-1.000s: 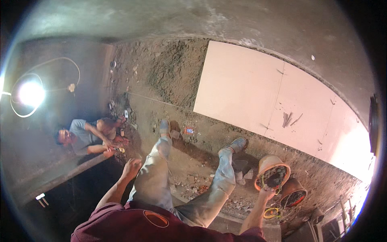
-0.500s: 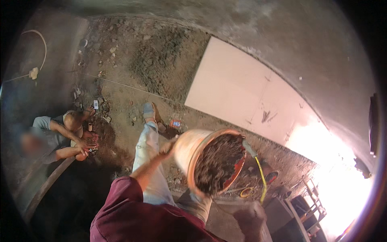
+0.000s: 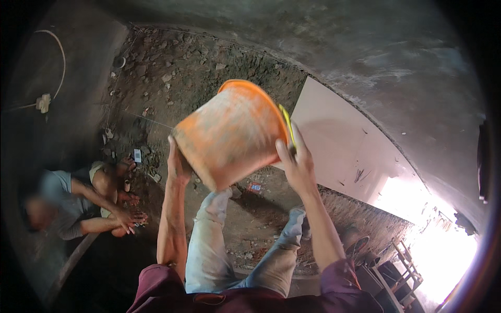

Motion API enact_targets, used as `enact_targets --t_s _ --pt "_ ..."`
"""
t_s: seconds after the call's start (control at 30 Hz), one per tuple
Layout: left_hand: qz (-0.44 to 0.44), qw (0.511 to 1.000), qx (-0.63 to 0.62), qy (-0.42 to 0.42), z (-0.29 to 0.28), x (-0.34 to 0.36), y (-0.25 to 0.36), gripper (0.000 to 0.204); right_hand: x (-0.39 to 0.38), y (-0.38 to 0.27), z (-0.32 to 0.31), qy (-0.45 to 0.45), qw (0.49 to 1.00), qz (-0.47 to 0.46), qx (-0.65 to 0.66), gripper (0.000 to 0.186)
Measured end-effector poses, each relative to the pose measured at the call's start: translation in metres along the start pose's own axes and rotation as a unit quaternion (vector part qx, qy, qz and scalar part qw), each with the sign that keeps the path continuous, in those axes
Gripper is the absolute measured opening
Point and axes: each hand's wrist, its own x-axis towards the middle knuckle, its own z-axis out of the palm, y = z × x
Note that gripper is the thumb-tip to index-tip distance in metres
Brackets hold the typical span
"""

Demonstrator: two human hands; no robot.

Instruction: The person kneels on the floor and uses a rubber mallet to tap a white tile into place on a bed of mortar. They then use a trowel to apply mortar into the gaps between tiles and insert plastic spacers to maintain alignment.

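Observation:
A dusty orange bucket [image 3: 229, 130] is held up off the ground before me, tilted with its mouth facing away to the upper right. My left hand [image 3: 178, 163] presses against its bottom edge on the left. At the rim on the right, my right hand [image 3: 297, 163] grips the bucket, beside its yellow handle [image 3: 286, 124]. The inside of the bucket is hidden from here, so I cannot tell what it now contains. Rough soil and stones [image 3: 177, 68] lie beyond it.
A large pale tile [image 3: 339, 135] lies at right along the grey wall [image 3: 365, 47]. At left a co-worker [image 3: 88, 198] squats, hands near the ground. A string [image 3: 148, 119] crosses the soil. Wooden frames [image 3: 407, 268] stand near the bright opening, and a small red packet [image 3: 254, 186] lies on the ground.
The bucket has swung up and forward; its mouth, showing dark soil before, now faces away. My left hand has shifted to its bottom, and my right hand is now visible at the rim.

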Motion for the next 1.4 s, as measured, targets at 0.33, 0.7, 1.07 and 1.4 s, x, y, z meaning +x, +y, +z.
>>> enact_targets --t_s 0.33,0.7,1.07,1.4 --pt "0.036 0.923 0.383 0.014 -0.002 0.183 0.010 0.076 0.223 0.261 0.166 0.088 0.956 0.042 0.278 0.045" --pt "0.228 0.838 0.496 0.000 0.072 0.129 0.069 0.068 0.180 0.176 0.150 0.006 0.834 0.068 0.547 0.064" --pt "0.142 0.931 0.281 0.183 -0.186 0.317 -0.021 0.043 0.260 0.226 0.294 0.040 0.970 0.196 0.141 0.103" --pt "0.129 0.977 0.168 0.007 -0.175 0.215 0.043 0.050 0.194 0.137 0.176 -0.008 0.938 0.006 0.346 0.070"
